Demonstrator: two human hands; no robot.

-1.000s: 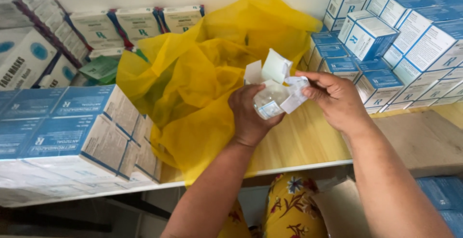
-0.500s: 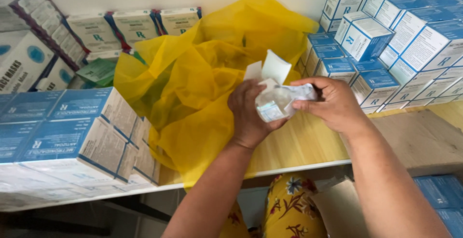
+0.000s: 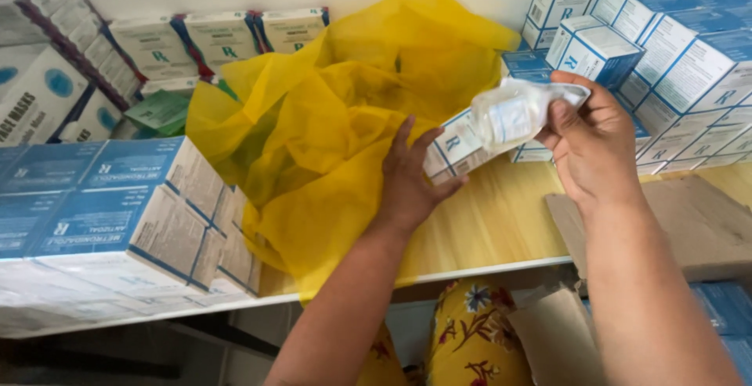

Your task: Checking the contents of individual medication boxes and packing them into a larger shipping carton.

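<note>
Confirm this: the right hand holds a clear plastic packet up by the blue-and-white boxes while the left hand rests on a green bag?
Not quite. In the head view the bag under the left hand is yellow, not green. The right hand does hold the clear plastic packet by the blue-and-white boxes.

the clear plastic pouch [image 3: 513, 112] is small, crumpled and see-through, with pale printed paper showing inside. it is held up off the shelf, right of the middle, pinched at its right end and sagging toward the left. the small box [image 3: 454, 147] is white with blue edges, tilted on a corner just below and left of the pouch, its near end hidden. the yellow bag [image 3: 337, 120] is thin, wrinkled and wide open, heaped in the middle and spilling over the near edge.
</note>
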